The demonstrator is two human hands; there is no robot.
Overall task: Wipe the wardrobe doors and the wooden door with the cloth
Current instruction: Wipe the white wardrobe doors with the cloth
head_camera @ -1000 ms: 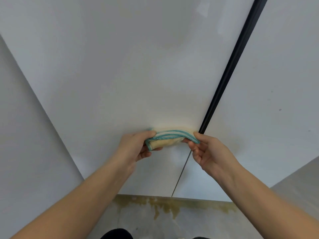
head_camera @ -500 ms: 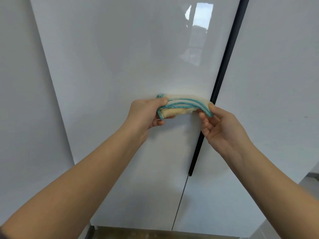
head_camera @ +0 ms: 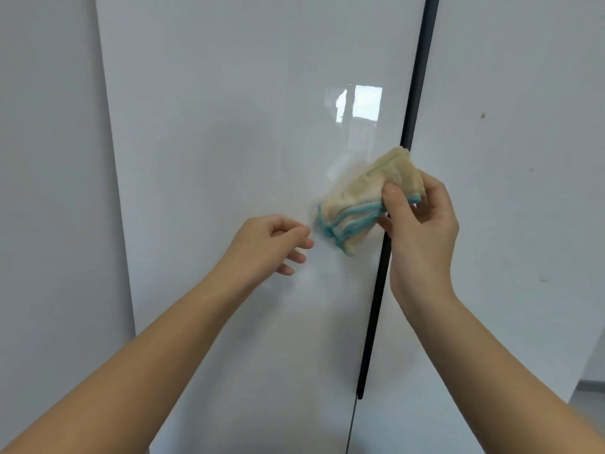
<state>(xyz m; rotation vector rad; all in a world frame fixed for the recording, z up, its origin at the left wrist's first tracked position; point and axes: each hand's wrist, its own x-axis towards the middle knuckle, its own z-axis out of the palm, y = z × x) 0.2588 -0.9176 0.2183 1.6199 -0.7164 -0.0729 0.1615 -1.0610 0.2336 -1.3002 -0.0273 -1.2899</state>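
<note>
Centre-right of frame: right hand [head_camera: 422,224] holds the cloth [head_camera: 363,198]. The grip is a pinch, with the thumb across the near face and the fingers curled behind the cloth's right end. The cloth is cream with teal hems, folded into several layers, and tilted so its hemmed edges point down-left. Its top corner reaches the black strip [head_camera: 415,93]. Cannot tell whether it touches the door.

Left hand [head_camera: 268,244] sits just left of the cloth's lower corner, apart from it. Its fingers are loosely curled, the grip slack, and it holds nothing.

Edges:
- The black strip runs from the top of the frame down between the left wardrobe door [head_camera: 229,126] and the right wardrobe door [head_camera: 507,224]. It ends low in the centre, with a thin seam below. The right hand crosses in front of it.
- The left door's outer edge slants from upper left to lower left against a pale panel [head_camera: 49,191].

Room: the left door's glossy face spreads wide above, below and left of the cloth, and a bright window reflection [head_camera: 360,103] sits above the cloth. The right door's face spreads to the right of the hand, with a small brown speck [head_camera: 483,116] at upper right. A patch of floor [head_camera: 589,394] shows at the lower right edge.
</note>
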